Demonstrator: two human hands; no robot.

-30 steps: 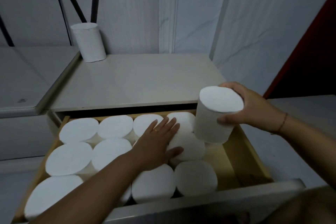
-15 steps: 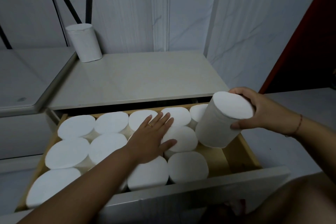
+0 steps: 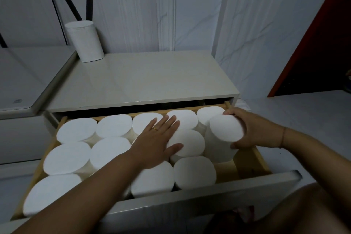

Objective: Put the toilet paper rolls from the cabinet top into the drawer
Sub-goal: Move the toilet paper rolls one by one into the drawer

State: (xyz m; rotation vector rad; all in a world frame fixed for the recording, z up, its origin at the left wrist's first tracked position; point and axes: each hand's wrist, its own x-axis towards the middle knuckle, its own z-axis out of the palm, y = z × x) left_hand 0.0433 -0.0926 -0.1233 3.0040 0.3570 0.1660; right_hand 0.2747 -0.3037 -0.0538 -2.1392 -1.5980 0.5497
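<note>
The wooden drawer [image 3: 261, 159] stands pulled out and holds several white toilet paper rolls on end. My right hand [image 3: 254, 131] grips one roll [image 3: 222, 138], tilted slightly, its lower end down inside the drawer's right side beside the other rolls. My left hand [image 3: 157, 142] lies flat, fingers spread, on the tops of the rolls in the middle of the drawer. One more roll [image 3: 85, 41] stands upright at the back left corner of the cabinet top [image 3: 148, 80].
The drawer's white front panel [image 3: 209, 197] runs across the near side. A bare strip of drawer floor shows at the right front corner. A lower white surface [image 3: 24, 74] adjoins the cabinet on the left. Dark rods lean against the wall behind.
My right hand has brought the held roll down from above the drawer's right edge into the drawer. My left hand has stayed pressed on the middle rolls.
</note>
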